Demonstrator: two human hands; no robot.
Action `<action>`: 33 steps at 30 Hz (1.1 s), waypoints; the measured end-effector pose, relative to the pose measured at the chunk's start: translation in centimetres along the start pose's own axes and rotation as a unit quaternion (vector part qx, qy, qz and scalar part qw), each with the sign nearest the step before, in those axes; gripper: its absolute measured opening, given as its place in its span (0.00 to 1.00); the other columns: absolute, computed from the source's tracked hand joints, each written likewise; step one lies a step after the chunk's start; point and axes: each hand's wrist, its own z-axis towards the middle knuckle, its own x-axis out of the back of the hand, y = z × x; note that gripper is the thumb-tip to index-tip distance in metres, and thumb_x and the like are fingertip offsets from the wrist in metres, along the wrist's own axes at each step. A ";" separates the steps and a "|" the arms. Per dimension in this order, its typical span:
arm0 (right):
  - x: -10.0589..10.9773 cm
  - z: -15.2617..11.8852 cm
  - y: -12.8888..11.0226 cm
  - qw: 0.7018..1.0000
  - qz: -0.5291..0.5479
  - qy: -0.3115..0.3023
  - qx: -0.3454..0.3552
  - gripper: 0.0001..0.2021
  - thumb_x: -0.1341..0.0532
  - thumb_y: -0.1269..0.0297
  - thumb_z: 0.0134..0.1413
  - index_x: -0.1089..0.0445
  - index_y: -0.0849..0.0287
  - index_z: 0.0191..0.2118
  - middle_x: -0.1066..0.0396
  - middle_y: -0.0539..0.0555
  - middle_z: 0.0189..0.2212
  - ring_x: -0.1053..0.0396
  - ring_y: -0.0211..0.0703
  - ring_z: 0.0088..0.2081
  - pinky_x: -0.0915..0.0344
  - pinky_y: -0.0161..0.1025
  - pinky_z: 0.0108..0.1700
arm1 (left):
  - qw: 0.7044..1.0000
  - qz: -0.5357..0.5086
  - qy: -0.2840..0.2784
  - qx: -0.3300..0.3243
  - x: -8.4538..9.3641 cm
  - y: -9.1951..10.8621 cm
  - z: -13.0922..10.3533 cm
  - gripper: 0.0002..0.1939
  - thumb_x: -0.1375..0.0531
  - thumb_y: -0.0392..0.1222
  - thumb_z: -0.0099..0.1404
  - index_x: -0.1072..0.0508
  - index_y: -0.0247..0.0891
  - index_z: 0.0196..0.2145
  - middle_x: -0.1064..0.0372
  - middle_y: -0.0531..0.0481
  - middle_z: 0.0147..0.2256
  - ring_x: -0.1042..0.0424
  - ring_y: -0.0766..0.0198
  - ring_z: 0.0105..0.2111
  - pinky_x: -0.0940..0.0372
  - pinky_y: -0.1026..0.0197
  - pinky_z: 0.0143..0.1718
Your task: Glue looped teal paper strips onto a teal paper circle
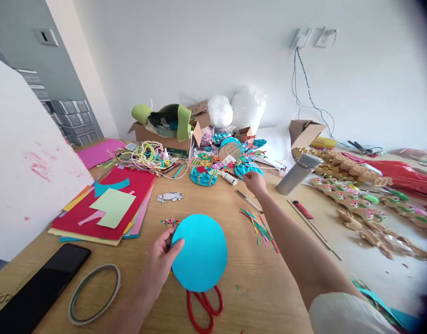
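My left hand [164, 253] pinches the left edge of a round blue paper disc [200, 253], thumb on top, above the table. Red-handled scissors [203, 308] stick out from under the disc, their blades hidden. At the far end of my stretched arm, my right hand [255, 182] is closed at the front edge of a blue paper craft [246, 168] with colourful cut-outs. Its fingertips are partly hidden, so what they grip is unclear. A similar blue craft [203, 177] stands to its left, with a small white bottle [229, 178] between them.
Coloured paper sheets [109, 204], a phone [42, 285] and a tape roll [94, 294] lie on the left. Thin paper strips [260, 227], a pen [249, 201] and a grey tumbler [298, 174] are around my right arm. Egg-carton crafts [352, 199] cover the right side.
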 end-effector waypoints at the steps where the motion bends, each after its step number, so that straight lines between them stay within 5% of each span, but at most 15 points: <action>1: 0.1 0.8 0.4 1.000 -0.025 0.000 -0.008 0.11 0.45 0.67 0.54 0.24 0.61 0.35 0.22 0.61 0.39 0.29 0.49 0.41 0.39 0.38 0.39 | 1.000 0.000 -0.002 0.009 0.0 0.1 0.0 0.34 0.30 0.57 0.51 0.26 0.35 0.50 0.23 0.40 0.46 0.26 0.44 0.48 0.31 0.48 0.50; 8: -1.3 5.2 1.9 0.986 -0.162 -0.035 -0.020 0.15 0.48 0.71 0.56 0.24 0.62 0.42 0.23 0.63 0.43 0.28 0.50 0.44 0.39 0.37 0.38 | 0.999 -0.007 0.005 0.051 0.1 0.2 -0.2 0.37 0.30 0.58 0.51 0.28 0.36 0.53 0.24 0.39 0.49 0.26 0.44 0.48 0.29 0.49 0.49; 15: -3.1 7.8 1.5 0.961 -0.258 -0.077 0.053 0.15 0.46 0.71 0.57 0.25 0.65 0.45 0.25 0.67 0.46 0.31 0.55 0.51 0.39 0.42 0.47 | 0.997 -0.019 0.014 0.079 0.6 -0.4 -0.3 0.33 0.31 0.57 0.55 0.27 0.39 0.55 0.24 0.41 0.49 0.25 0.46 0.47 0.27 0.52 0.46; 25: -3.6 8.0 2.4 0.933 -0.315 -0.110 0.133 0.15 0.46 0.75 0.55 0.24 0.65 0.44 0.26 0.66 0.47 0.37 0.56 0.57 0.43 0.45 0.53 | 0.988 -0.059 0.054 0.130 -0.1 0.0 -0.7 0.33 0.29 0.55 0.51 0.26 0.41 0.53 0.23 0.43 0.48 0.24 0.46 0.45 0.26 0.54 0.42; 33: -3.2 6.6 2.8 0.964 -0.232 -0.069 0.110 0.15 0.47 0.68 0.59 0.23 0.62 0.42 0.25 0.64 0.46 0.33 0.55 0.52 0.40 0.43 0.49 | 0.994 -0.030 0.015 0.104 0.5 -0.4 -0.5 0.33 0.30 0.56 0.54 0.27 0.40 0.55 0.23 0.43 0.48 0.24 0.47 0.46 0.26 0.55 0.44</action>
